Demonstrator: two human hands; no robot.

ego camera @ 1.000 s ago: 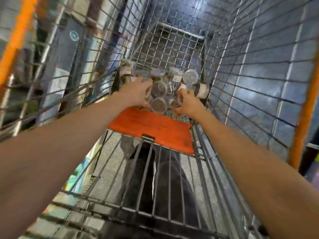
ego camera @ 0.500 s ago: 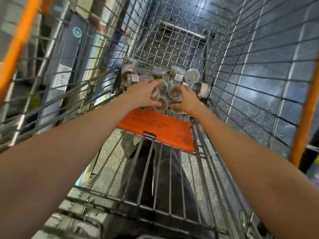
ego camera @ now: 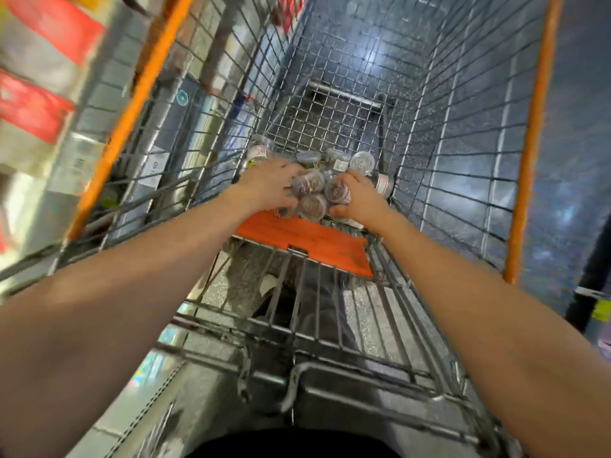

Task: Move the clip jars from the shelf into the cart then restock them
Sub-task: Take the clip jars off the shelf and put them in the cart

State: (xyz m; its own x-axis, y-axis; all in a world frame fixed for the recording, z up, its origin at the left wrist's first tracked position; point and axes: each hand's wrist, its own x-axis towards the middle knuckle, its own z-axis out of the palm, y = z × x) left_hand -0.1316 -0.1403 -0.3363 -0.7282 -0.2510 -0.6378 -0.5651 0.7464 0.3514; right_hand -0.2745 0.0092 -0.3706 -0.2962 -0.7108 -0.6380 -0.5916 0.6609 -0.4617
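Several small clear clip jars (ego camera: 312, 206) with white labels lie in a heap at the near end of the wire cart's (ego camera: 469, 133) basket floor. My left hand (ego camera: 269, 188) curls round jars on the left side of the heap. My right hand (ego camera: 362, 201) curls round jars on the right side, one jar (ego camera: 337, 191) pressed between both hands. More jars (ego camera: 362, 161) lie loose just beyond my fingers. My palms hide the jars under them.
An orange child-seat flap (ego camera: 304, 239) lies folded just before the heap. The cart has orange rim rails (ego camera: 532, 137) and tall wire walls on both sides. Blurred store shelving with red boxes (ego camera: 36, 110) stands at the left. The cart's far half holds nothing.
Both hands have closed in from either side and gathered the jars into a tighter bunch. The view has pulled back and up, showing more of the cart.
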